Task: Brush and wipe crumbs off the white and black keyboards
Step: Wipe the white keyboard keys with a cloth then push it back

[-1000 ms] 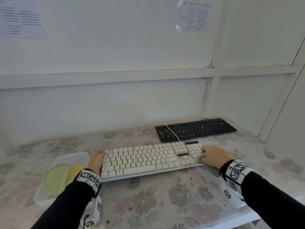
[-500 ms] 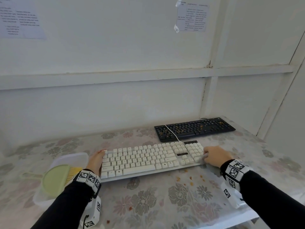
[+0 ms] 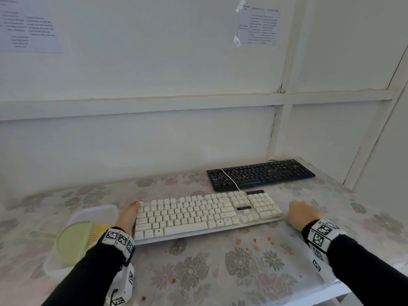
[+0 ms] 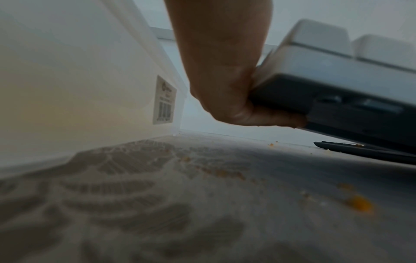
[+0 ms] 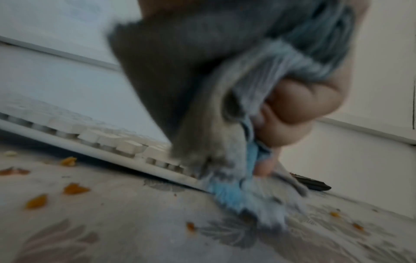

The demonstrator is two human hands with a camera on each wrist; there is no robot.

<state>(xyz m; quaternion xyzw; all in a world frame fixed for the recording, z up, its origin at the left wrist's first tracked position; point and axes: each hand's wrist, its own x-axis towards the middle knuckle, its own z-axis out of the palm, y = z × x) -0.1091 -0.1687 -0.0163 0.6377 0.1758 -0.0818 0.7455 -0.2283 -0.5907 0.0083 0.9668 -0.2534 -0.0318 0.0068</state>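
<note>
The white keyboard [image 3: 207, 214] lies across the middle of the flowered table. My left hand [image 3: 129, 214] grips its left end [image 4: 333, 74], fingers curled under the raised edge. My right hand [image 3: 303, 214] is just off the keyboard's right end and holds a bunched grey-blue cloth [image 5: 236, 99] that hangs down to the tablecloth beside the keyboard's corner [image 5: 157, 160]. The black keyboard [image 3: 260, 173] lies behind, at the back right, with orange crumbs among its keys. The white keyboard's cable [image 3: 228, 177] runs over it.
A translucent plastic box [image 3: 88, 214] at my left holds a green dustpan [image 3: 71, 241] and a yellow-bristled brush [image 3: 97, 233]; its wall [image 4: 78, 89] is close beside my left hand. Orange crumbs [image 3: 254, 241] lie on the tablecloth in front of the white keyboard. The table's front edge [image 3: 340, 290] is near my right forearm.
My right hand with the cloth has slid right, from the number pad off the keyboard's right end. The left hand has stayed at the left end.
</note>
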